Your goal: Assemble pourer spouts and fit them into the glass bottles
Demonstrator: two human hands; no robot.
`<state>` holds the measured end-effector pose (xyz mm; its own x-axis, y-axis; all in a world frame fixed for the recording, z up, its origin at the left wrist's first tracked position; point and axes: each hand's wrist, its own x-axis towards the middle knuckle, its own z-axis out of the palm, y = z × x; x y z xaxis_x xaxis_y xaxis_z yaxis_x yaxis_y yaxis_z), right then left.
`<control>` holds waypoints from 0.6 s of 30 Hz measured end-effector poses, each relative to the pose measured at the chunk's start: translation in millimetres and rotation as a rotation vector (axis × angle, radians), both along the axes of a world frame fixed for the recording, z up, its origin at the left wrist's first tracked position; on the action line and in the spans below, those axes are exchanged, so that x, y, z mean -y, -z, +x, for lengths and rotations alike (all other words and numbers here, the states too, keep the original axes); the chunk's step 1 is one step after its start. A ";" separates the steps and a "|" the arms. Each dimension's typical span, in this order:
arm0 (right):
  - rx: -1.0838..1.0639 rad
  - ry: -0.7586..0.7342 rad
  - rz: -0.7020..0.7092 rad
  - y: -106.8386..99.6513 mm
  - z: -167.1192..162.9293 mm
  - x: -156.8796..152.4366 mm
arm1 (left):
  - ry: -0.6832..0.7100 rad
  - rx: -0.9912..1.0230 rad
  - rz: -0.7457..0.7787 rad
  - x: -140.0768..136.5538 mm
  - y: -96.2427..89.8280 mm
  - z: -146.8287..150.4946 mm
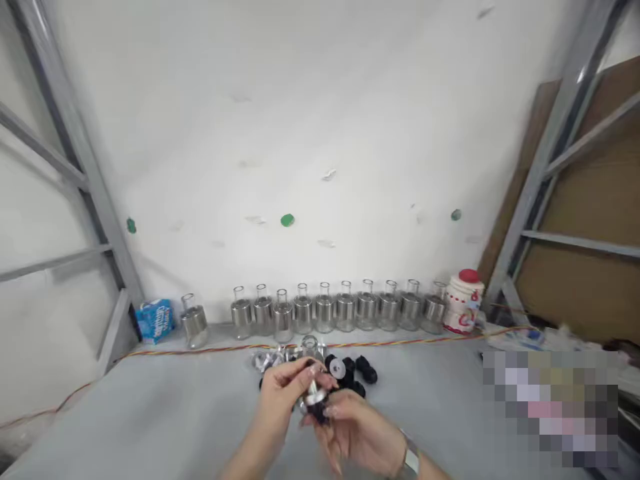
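In front of me, over the near part of the grey table, both hands meet at a small black part with a silver disc and a short stem (316, 399). My left hand (281, 395) pinches it from above at the stem, fingers closed. From below, my right hand (361, 425) has its thumb and fingers closed on the black end. Just behind my hands lie several loose black caps (367, 369), one with a pale round disc (337, 368). Several shiny silver pieces (265, 360) lie to their left, and a glass bottle neck (309, 344) shows behind my fingers.
Along the wall stands a row of glass bottles with silver bands (325, 311), with one bottle (194, 323) apart at left. A blue packet (155, 321) and a white jar with a red lid (463, 303) flank them. A twisted wire (400, 343) crosses the table.
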<state>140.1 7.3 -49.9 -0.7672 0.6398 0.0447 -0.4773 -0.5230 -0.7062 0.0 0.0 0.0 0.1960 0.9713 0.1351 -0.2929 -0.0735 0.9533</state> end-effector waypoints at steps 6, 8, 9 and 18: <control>0.052 0.005 0.032 -2.0 -2.8 5.5 | 0.120 -0.033 0.032 3.7 -8.9 4.2; 0.096 0.042 0.063 -3.9 -2.4 4.9 | 0.068 -0.064 0.056 5.5 -9.6 5.2; 0.137 0.074 0.095 -5.3 -2.1 4.5 | 0.031 -0.094 0.065 6.3 -9.5 4.8; 0.764 0.704 0.738 -14.6 -0.5 -2.4 | -0.933 -0.085 0.197 -2.5 -20.0 -34.9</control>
